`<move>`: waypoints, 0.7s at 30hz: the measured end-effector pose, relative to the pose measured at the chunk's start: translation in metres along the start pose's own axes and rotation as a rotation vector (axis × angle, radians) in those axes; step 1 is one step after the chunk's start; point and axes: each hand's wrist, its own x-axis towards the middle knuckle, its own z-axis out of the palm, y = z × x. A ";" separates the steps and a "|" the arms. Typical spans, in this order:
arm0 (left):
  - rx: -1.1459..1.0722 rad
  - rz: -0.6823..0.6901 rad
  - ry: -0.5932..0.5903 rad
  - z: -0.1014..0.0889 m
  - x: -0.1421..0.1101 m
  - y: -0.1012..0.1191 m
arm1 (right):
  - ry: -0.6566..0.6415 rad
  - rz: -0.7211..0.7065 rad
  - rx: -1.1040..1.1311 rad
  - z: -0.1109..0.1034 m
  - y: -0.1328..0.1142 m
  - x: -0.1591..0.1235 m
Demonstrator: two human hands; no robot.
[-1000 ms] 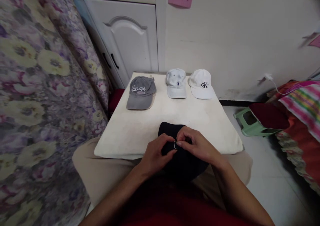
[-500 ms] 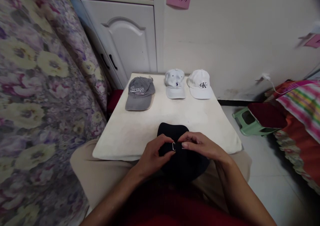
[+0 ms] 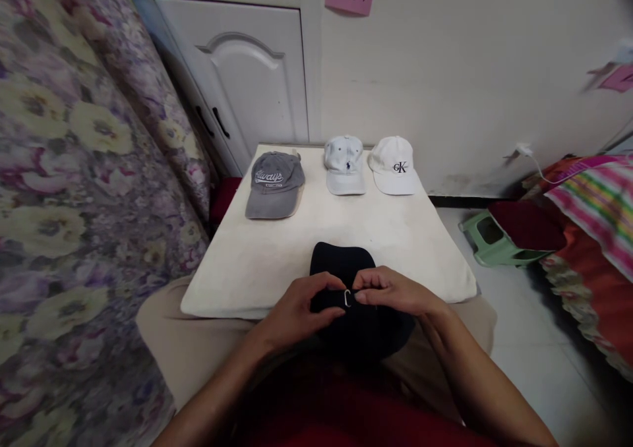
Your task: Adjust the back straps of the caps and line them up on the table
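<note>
A black cap (image 3: 361, 331) rests at the near edge of the table, over my lap, its brim pointing away from me. Across its back runs a dark strap with a small metal buckle (image 3: 347, 298). My left hand (image 3: 301, 305) grips the strap just left of the buckle, thumb below and fingers above. From the other side, my right hand (image 3: 390, 292) pinches the strap end between thumb and index finger, close to the buckle. The strap's fine detail is lost against the black cloth.
On the cream-covered table (image 3: 277, 262) stand a grey cap (image 3: 274, 183), a pale blue cap (image 3: 345, 163) and a white cap (image 3: 394, 163) along the far side. A floral curtain (image 3: 99, 223) hangs at left. A green stool (image 3: 494, 236) is on the floor at right.
The buckle has shifted slightly right, and the gap between it and my right fingers has narrowed. Both hands keep hold of the strap. The other caps stay in place.
</note>
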 end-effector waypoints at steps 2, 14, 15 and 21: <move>-0.005 -0.016 -0.004 -0.001 0.001 0.001 | 0.003 0.003 0.006 0.001 0.000 0.001; -0.029 -0.043 -0.094 -0.006 0.005 0.002 | -0.062 0.021 0.026 0.001 0.002 0.005; -0.039 -0.042 -0.097 -0.006 0.005 0.002 | -0.066 0.027 0.031 0.001 0.001 0.005; -0.062 -0.030 -0.092 -0.004 0.008 0.001 | -0.095 0.011 0.089 0.001 0.003 0.006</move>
